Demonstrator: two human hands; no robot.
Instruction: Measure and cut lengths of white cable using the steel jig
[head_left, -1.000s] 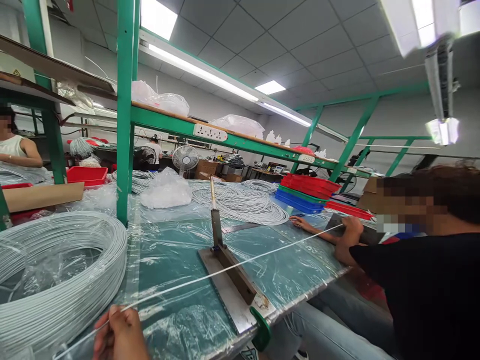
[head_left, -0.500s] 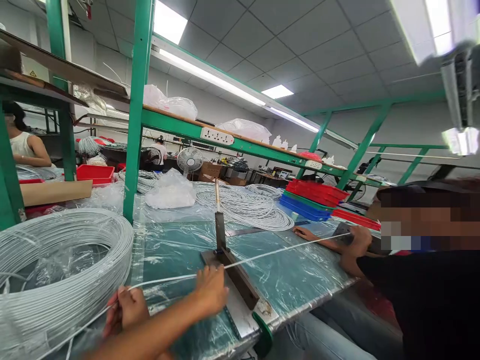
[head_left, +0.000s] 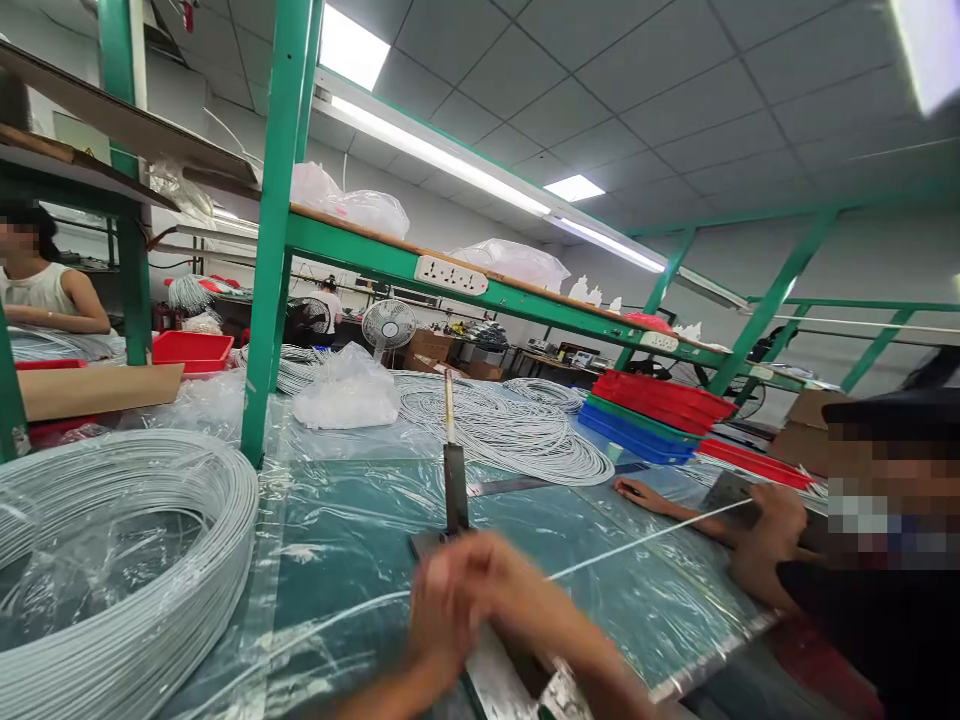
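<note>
A thin white cable [head_left: 645, 540] stretches across the film-covered bench to a co-worker's raised hand [head_left: 776, 510] at right. My left hand [head_left: 442, 615] is closed around the cable, which trails away to the lower left. Against it, and partly over it, is my right hand [head_left: 499, 580], its fingers curled and smeared by motion; whether they grip the cable cannot be seen. Both hands are above a bench lever cutter [head_left: 455, 490], hiding most of its base. The cutter's handle stands upright behind them.
A large coil of white cable [head_left: 217, 600] lies at left, with looser coils [head_left: 517, 430] farther back. Stacked red and blue trays [head_left: 649, 415] stand right of those. A green post [head_left: 268, 300] and an overhead shelf [head_left: 375, 250] frame the bench. The co-worker's other hand [head_left: 637, 495] rests on the bench.
My right hand has moved from the cable by the coil, rightward to my left hand at the cutter. The camera view has shifted slightly. The co-worker still holds the cable's far end.
</note>
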